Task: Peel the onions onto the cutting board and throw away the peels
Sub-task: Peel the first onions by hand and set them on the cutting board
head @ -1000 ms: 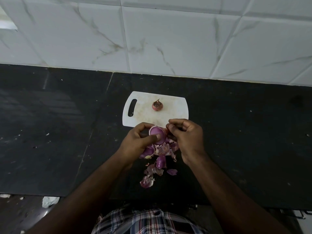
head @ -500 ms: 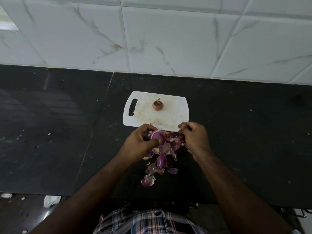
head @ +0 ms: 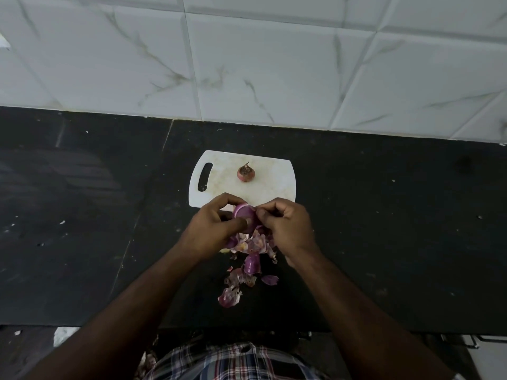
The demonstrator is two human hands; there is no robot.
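The onion (head: 245, 217) being peeled is in the middle of the frame, held above the near edge of the cutting board (head: 270, 187). It looks purple and shiny, so I think most of its dry skin is off. The left hand (head: 212, 231) grasps it, with the thumb across its front and the fingers curled behind. The right hand (head: 285, 224) has its fingertips pressed together at the right side of the onion, and I believe it pinches a piece of skin, though the skin itself is too small to see.

Just below the hands, a heap of peels (head: 252, 256) lies on the black counter (head: 384, 229), and it spreads toward the lower middle of the frame. A second onion (head: 246, 172), with its brown skin on, sits on the board in the upper middle.

The risk I see is with the peels. They fall on the counter, not on the board, and some light pieces near the counter edge could slide to the floor. Also the wet onion may slip from the left hand.
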